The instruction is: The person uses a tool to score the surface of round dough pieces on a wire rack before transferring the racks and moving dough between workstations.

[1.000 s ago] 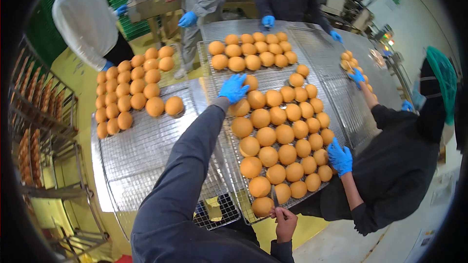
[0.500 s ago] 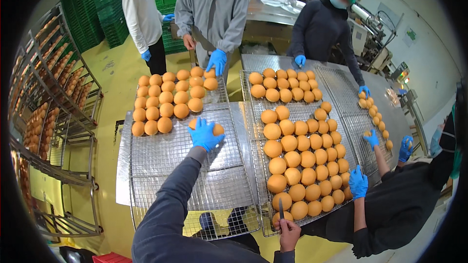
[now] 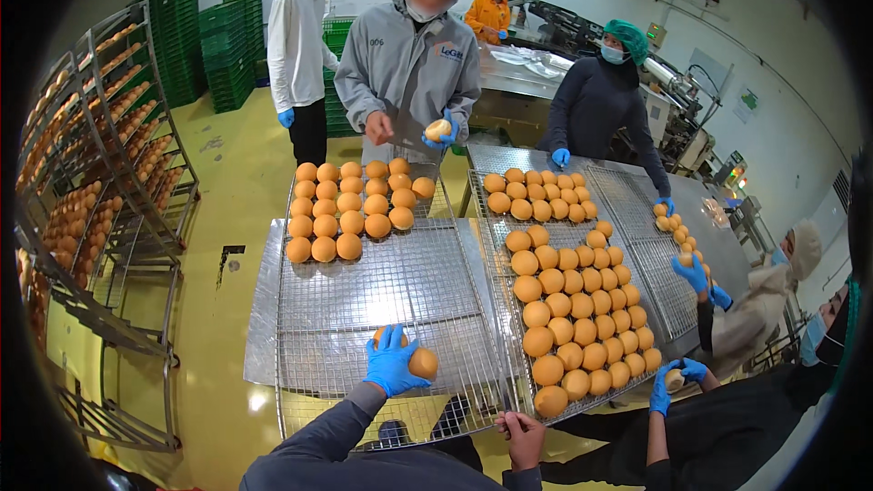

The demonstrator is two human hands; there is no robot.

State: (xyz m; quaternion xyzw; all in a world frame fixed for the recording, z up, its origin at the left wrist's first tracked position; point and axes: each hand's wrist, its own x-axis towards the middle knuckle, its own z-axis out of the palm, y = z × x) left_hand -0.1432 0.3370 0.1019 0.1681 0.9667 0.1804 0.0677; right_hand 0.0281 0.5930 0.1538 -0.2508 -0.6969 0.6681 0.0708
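My left hand (image 3: 394, 365), in a blue glove, is closed over two round golden-brown buns just above the near part of the left wire rack (image 3: 318, 359). One bun (image 3: 423, 363) shows beside the thumb side; the other is mostly covered by the fingers. My bare right hand (image 3: 523, 441) is closed at the near corner between the two racks. Its fingers pinch a knife, whose blade is hard to make out now. Several rows of buns (image 3: 349, 246) fill the far part of the left rack, and the middle rack (image 3: 491, 255) carries many more.
Across the table a person in grey (image 3: 409, 64) holds a pale-sided bun (image 3: 438, 131). Co-workers' gloved hands work on the right, one pair around a bun (image 3: 674, 380). A wheeled rack of buns (image 3: 136, 245) stands left; green crates (image 3: 223, 55) are stacked behind.
My left hand has come nearer to me with the buns. My right hand has shifted slightly left and down, away from the near buns. The person opposite has lifted a bun; the view has tilted up.
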